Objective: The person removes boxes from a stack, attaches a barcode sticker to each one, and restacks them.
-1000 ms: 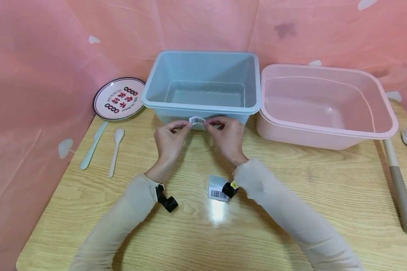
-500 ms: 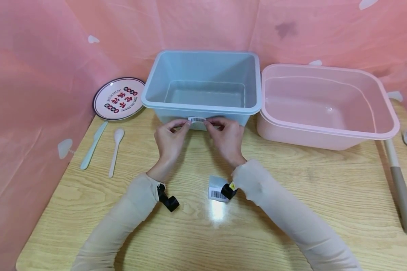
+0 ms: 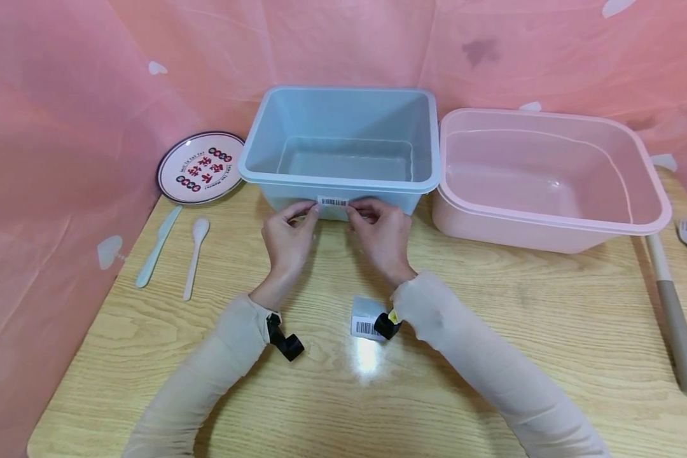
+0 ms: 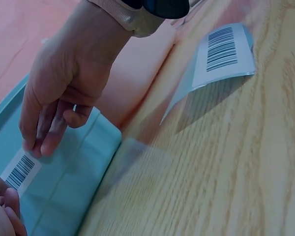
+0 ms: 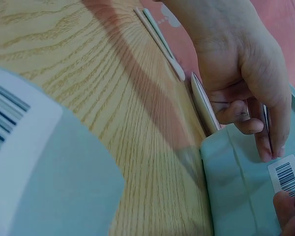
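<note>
Flattened from the bow it showed a second earlier, a white barcode label (image 3: 333,201) lay against the near wall of a blue-grey plastic bin (image 3: 343,182). The left hand (image 3: 289,238) pinched its left end and the right hand (image 3: 383,238) its right, apparently to keep it level. The left wrist view revealed a spare barcode sticker (image 4: 222,53) arching off the wooden table (image 4: 265,147), a curl scarcely readable from the head view.
</note>
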The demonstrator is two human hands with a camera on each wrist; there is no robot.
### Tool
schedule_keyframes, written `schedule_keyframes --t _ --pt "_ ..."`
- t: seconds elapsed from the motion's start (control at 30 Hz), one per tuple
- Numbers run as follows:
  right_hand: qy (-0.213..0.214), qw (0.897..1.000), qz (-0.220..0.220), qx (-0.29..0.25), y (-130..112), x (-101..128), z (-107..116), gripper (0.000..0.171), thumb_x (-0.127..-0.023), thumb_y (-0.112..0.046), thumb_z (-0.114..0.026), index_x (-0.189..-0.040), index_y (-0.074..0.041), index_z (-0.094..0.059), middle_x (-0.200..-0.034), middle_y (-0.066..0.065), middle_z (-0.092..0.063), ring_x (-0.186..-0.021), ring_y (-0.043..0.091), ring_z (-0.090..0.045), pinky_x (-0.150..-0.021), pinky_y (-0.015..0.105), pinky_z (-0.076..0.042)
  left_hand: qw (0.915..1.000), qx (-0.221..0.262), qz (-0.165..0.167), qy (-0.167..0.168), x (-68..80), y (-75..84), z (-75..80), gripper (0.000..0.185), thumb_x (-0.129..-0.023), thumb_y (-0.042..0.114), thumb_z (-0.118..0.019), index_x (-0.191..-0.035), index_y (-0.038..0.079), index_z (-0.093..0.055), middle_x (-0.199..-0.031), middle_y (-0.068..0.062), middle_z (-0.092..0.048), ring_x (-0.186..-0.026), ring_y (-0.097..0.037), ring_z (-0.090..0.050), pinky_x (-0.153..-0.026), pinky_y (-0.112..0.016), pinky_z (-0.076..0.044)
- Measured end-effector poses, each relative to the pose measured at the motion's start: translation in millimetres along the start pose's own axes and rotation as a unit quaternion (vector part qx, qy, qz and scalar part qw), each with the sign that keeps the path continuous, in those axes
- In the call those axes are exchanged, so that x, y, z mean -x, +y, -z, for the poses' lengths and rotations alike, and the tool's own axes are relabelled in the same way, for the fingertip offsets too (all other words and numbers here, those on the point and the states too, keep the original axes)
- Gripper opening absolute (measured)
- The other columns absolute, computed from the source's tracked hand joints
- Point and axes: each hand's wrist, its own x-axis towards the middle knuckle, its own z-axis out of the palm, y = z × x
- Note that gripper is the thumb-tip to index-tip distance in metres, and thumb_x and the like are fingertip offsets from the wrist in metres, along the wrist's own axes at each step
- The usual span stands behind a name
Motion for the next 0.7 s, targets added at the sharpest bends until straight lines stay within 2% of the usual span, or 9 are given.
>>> schedule_keyframes --t 0.1,0.17,0.27,0.4,0.57,0.7 --pt "-0.002 1.000 0.005 0.005 0.6 1.0 1.5 0.013 -0.090 -0.019 -0.068 -0.090 -0.008 -0.076 -0.073 0.005 -0.074 -0.061 0.014 -0.069 -0.052 0.015 -0.048 0.9999 0.011 0.005 0.002 1.0 -0.9 1.5 0.012 -0.086 0.017 -0.072 -0.094 0.009 -0.077 -0.089 -0.008 -0.075 -0.044 0.002 -0.054 -0.041 -0.015 -0.044" --pt "-0.019 1.000 0.008 -0.003 0.8 1.9 2.8 0.013 -0.090 -0.017 -0.067 -0.090 -0.007 -0.075 -0.075 0.007 -0.074 -0.063 0.016 -0.069 -0.054 0.015 -0.050 0.9999 0.015 0.000 0.001 1.5 -1.4 2.6 0.011 -0.086 0.015 -0.071 -0.093 0.008 -0.077 -0.088 -0.009 -0.075 -0.045 0.002 -0.053 -0.042 -0.015 -0.043" --pt "-0.068 0.997 0.009 -0.047 1.5 2.9 4.8 0.014 -0.091 -0.009 -0.063 -0.094 0.001 -0.072 -0.079 0.015 -0.073 -0.064 0.026 -0.069 -0.054 0.019 -0.053 0.9993 0.019 -0.027 -0.017 2.2 -0.5 2.8 0.011 -0.087 0.010 -0.068 -0.093 0.005 -0.075 -0.087 -0.010 -0.073 -0.053 0.002 -0.053 -0.048 -0.013 -0.042" --pt "-0.137 0.987 0.011 -0.086 1.9 2.2 4.2 0.018 -0.092 -0.002 -0.056 -0.105 0.005 -0.067 -0.083 0.021 -0.071 -0.063 0.034 -0.068 -0.050 0.025 -0.055 0.9958 0.030 -0.059 -0.063 3.3 2.5 1.8 0.015 -0.086 0.003 -0.062 -0.096 0.003 -0.074 -0.085 -0.012 -0.071 -0.062 -0.004 -0.055 -0.055 -0.014 -0.043" --pt "-0.175 0.982 0.009 -0.065 0.9 0.3 1.4 0.027 -0.092 -0.004 -0.054 -0.117 -0.002 -0.064 -0.083 0.015 -0.072 -0.062 0.030 -0.069 -0.049 0.027 -0.055 0.9903 0.013 -0.083 -0.110 1.9 3.3 -0.2 0.017 -0.086 0.001 -0.060 -0.096 0.004 -0.073 -0.086 -0.011 -0.068 -0.065 -0.011 -0.059 -0.057 -0.017 -0.048" --pt "-0.192 0.980 -0.003 -0.056 1.0 -1.7 -0.2 0.031 -0.092 -0.005 -0.054 -0.122 -0.004 -0.062 -0.084 0.014 -0.073 -0.063 0.029 -0.070 -0.048 0.029 -0.054 0.9878 -0.017 -0.097 -0.121 -1.1 0.5 -0.2 0.016 -0.085 0.001 -0.061 -0.096 0.005 -0.072 -0.087 -0.010 -0.066 -0.067 -0.014 -0.060 -0.059 -0.018 -0.049"
